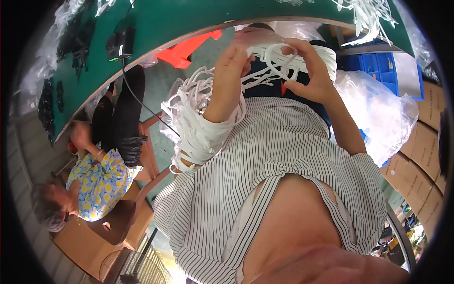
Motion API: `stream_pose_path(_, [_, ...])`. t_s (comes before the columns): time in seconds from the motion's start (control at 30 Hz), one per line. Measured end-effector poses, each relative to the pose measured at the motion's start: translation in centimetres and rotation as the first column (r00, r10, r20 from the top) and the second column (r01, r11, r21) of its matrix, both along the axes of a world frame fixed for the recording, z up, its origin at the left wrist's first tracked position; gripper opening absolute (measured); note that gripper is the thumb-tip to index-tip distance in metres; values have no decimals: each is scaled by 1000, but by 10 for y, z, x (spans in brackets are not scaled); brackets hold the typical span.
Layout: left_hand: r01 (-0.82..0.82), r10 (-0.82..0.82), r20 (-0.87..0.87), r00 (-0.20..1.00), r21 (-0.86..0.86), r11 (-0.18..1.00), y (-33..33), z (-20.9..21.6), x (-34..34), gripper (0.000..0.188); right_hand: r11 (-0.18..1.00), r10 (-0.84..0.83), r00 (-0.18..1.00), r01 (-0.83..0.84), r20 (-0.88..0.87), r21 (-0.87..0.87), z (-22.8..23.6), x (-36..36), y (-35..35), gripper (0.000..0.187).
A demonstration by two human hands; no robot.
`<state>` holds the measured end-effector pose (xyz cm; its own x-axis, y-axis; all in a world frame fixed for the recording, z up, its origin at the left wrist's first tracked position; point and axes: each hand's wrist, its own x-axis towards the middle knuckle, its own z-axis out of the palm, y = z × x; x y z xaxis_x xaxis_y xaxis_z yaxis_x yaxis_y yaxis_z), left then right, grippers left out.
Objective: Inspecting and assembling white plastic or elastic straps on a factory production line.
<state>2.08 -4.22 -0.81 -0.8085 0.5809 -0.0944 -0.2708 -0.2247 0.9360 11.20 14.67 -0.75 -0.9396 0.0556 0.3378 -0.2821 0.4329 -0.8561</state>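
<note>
My left hand (231, 64) is closed, its fingertips pinching white cord near the lap. Many loops of white cord (201, 128) hang around my left forearm and wrist. My right hand (314, 75) is curved in a C shape, with thumb and fingers around a small loop of white cord (268, 59) between the two hands. Behind my right hand, a thick bundle of white cords (327, 57) lies across my lap. The ends inside my left fingers are hidden.
The green table (189, 16) curves ahead, with white cords (366, 19) and a black adapter (122, 45) on it. A red plastic piece (187, 49) lies beneath its edge. Right: a plastic bag (378, 113), blue bin (373, 68) and cartons (411, 180). Another person (101, 189) sits left.
</note>
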Motion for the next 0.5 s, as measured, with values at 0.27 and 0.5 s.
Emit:
stream_pose_path(0.27, [99, -109, 91, 990, 105, 990, -3, 10, 9, 19, 994, 74, 997, -73, 9, -85, -3, -2, -2, 72])
stream_pose_path(0.5, [157, -157, 14, 988, 0, 988, -2, 12, 12, 18, 989, 134, 989, -128, 67, -79, -7, -2, -2, 73])
